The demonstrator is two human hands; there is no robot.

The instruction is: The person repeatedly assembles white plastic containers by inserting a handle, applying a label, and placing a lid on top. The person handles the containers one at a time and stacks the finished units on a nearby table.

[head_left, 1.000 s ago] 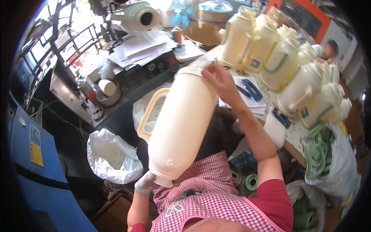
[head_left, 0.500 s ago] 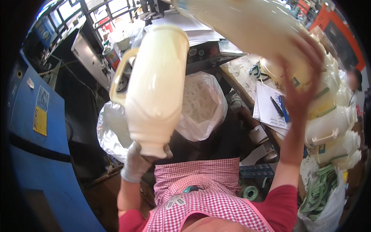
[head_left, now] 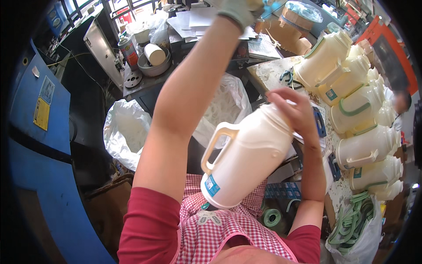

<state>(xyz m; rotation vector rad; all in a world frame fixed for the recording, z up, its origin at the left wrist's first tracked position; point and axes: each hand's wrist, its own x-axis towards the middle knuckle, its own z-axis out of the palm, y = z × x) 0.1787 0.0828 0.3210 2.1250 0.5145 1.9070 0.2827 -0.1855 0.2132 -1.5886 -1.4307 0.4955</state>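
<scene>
right hand fingers wrapped over top of cream plastic jug, jug tilted over lap, handle toward left arm, gloved left hand raised far above, grip unclear, finished jugs stacked on tabletop right of fingers

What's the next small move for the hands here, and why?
Probably bring the left hand back down to the cream jug. The right hand alone grips the jug by its top end, tilted above the lap, its bottom and handle free. The gloved left hand is raised far off near the papers. A second hold would likely steady it.
</scene>
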